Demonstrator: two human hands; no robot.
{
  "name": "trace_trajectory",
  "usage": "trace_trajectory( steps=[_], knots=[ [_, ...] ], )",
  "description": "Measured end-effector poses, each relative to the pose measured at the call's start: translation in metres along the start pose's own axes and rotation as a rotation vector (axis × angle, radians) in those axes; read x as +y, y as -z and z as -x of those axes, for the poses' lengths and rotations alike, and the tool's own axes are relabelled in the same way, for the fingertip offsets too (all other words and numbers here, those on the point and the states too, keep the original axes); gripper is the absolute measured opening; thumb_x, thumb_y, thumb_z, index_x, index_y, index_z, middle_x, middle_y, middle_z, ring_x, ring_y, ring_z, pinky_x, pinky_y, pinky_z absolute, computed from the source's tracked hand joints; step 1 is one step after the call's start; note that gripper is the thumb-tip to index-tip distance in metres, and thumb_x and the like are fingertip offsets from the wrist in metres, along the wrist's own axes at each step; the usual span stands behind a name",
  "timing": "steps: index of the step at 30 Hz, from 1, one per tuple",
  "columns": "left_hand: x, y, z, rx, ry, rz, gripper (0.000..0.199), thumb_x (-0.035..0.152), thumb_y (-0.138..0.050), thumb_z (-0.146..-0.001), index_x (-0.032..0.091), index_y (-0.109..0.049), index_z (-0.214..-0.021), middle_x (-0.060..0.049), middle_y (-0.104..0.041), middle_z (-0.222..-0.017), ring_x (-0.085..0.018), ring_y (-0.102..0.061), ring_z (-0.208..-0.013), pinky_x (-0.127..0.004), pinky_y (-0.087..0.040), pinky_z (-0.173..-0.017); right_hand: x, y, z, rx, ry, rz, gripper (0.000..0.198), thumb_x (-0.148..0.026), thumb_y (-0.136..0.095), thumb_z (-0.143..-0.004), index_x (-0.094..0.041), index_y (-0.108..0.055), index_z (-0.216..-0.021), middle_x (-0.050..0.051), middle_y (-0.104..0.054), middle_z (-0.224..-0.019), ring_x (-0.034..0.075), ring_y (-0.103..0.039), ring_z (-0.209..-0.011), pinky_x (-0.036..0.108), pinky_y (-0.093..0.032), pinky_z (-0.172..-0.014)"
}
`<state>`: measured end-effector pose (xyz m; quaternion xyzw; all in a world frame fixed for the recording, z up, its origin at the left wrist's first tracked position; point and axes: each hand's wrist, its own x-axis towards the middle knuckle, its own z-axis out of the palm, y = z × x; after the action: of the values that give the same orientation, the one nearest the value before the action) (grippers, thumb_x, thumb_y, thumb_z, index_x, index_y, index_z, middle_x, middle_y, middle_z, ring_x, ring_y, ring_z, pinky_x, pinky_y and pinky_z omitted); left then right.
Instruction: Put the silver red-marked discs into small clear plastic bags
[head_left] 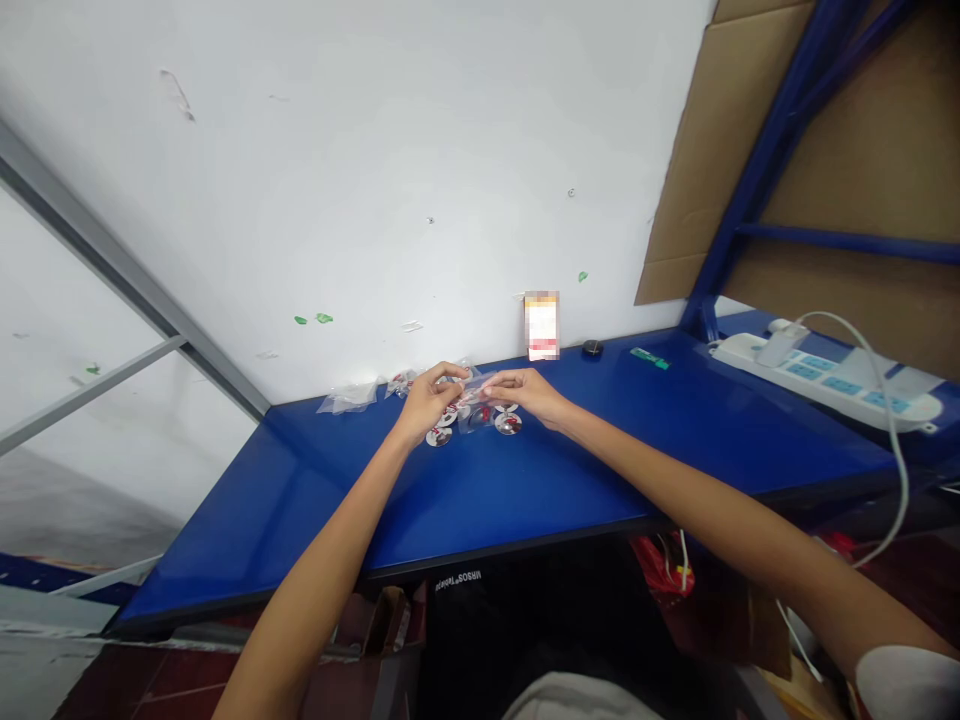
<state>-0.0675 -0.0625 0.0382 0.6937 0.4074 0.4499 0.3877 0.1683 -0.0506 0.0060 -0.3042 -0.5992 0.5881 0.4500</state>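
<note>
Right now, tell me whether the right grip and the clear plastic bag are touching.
Touching. The head view shows it: the right grip has its fingertips on the upper part of the clear plastic bag.

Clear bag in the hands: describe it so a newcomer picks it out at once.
Start at the blue table against the white wall. Near its far edge, the left hand and right hand pinch the clear bag beside shiny round pieces. Unlike the clear plastic lying to its left, this one is held.
</note>
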Motion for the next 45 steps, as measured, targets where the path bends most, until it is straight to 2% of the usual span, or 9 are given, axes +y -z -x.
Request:
trace_trajectory(
  steps=[4,13,15,19,23,26,34,40,45],
  knots=[
    [0.007,-0.001,0.001,-0.079,-0.057,-0.12,0.02,0.034,-0.069,-0.091,0.021,-0.083,-0.096,-0.009,-0.078,-0.119,-0.026,-0.072,-0.106,-0.034,-0.058,-0.086,-0.003,0.0,0.001,-0.009,0.012,-0.041,0.043,-0.053,-0.094,-0.076,-0.02,-0.082,-0.099,0.008,-0.085,-0.105,0.026,-0.08,-0.107,0.043,-0.06,-0.105],
    [0.004,0.002,0.001,-0.144,-0.073,-0.154,0.029,0.046,-0.077,-0.092,0.02,-0.081,-0.104,-0.009,-0.081,-0.1,-0.025,-0.077,-0.093,-0.036,-0.06,-0.087,-0.002,0.001,-0.001,0.01,0.103,0.045,0.04,-0.054,-0.09,-0.08,-0.019,-0.079,-0.096,0.008,-0.083,-0.102,0.026,-0.079,-0.104,0.043,-0.062,-0.1],
    [0.001,0.003,0.0,-0.115,-0.104,-0.217,0.028,0.045,-0.076,-0.093,0.019,-0.08,-0.101,-0.008,-0.08,-0.096,-0.024,-0.076,-0.09,-0.035,-0.06,-0.085,-0.002,0.003,-0.001,0.041,0.154,0.164,0.041,-0.053,-0.087,-0.083,-0.02,-0.077,-0.104,0.009,-0.08,-0.107,0.026,-0.079,-0.101,0.044,-0.064,-0.095],
    [0.001,0.003,0.0,-0.121,-0.187,-0.316,0.026,0.044,-0.072,-0.096,0.02,-0.078,-0.101,-0.007,-0.079,-0.097,-0.023,-0.074,-0.09,-0.034,-0.06,-0.084,-0.005,0.005,0.002,0.066,0.406,0.551,0.066,-0.044,-0.087,-0.087,-0.029,-0.061,-0.145,0.011,-0.068,-0.14,0.027,-0.074,-0.113,0.046,-0.063,-0.098],
    [0.008,0.003,0.002,-0.167,-0.235,-0.345,0.025,0.043,-0.067,-0.099,0.02,-0.077,-0.099,-0.007,-0.079,-0.1,-0.023,-0.073,-0.091,-0.033,-0.059,-0.083,-0.011,0.004,0.006,-0.061,0.584,0.845,0.03,-0.034,-0.071,-0.102,-0.029,-0.07,-0.132,0.009,-0.073,-0.132,0.029,-0.068,-0.125,0.047,-0.054,-0.109],
    [0.009,0.003,0.002,-0.183,-0.227,-0.357,0.026,0.042,-0.065,-0.1,0.02,-0.078,-0.101,-0.006,-0.079,-0.096,-0.022,-0.073,-0.087,-0.032,-0.058,-0.081,-0.015,0.005,0.007,-0.041,0.562,0.899,0.016,-0.033,-0.069,-0.104,-0.026,-0.075,-0.117,0.008,-0.079,-0.111,0.028,-0.071,-0.109,0.042,-0.055,-0.098],
    [-0.005,0.001,-0.002,-0.167,-0.093,-0.362,0.028,0.04,-0.065,-0.097,0.019,-0.082,-0.106,-0.006,-0.081,-0.09,-0.023,-0.074,-0.079,-0.032,-0.057,-0.074,-0.023,0.006,0.007,-0.018,0.371,0.72,0.015,-0.023,-0.07,-0.099,-0.021,-0.079,-0.11,0.005,-0.083,-0.101,0.021,-0.076,-0.091,0.032,-0.056,-0.087],
    [-0.007,0.001,-0.002,-0.177,-0.049,-0.257,0.025,0.04,-0.067,-0.095,0.018,-0.076,-0.104,-0.004,-0.078,-0.083,-0.02,-0.071,-0.071,-0.032,-0.057,-0.072,-0.022,0.006,0.007,0.046,0.311,0.724,0.017,-0.022,-0.074,-0.096,-0.022,-0.079,-0.112,0.004,-0.084,-0.097,0.023,-0.079,-0.093,0.032,-0.057,-0.087],
    [-0.004,0.0,-0.001,-0.16,-0.112,-0.401,0.02,0.037,-0.065,-0.097,0.021,-0.076,-0.094,-0.005,-0.077,-0.092,-0.022,-0.071,-0.085,-0.034,-0.057,-0.079,-0.024,0.004,0.007,0.059,0.26,0.721,0.022,-0.018,-0.072,-0.096,-0.023,-0.079,-0.116,0.002,-0.084,-0.09,0.023,-0.081,-0.091,0.032,-0.056,-0.085]
  ],
)
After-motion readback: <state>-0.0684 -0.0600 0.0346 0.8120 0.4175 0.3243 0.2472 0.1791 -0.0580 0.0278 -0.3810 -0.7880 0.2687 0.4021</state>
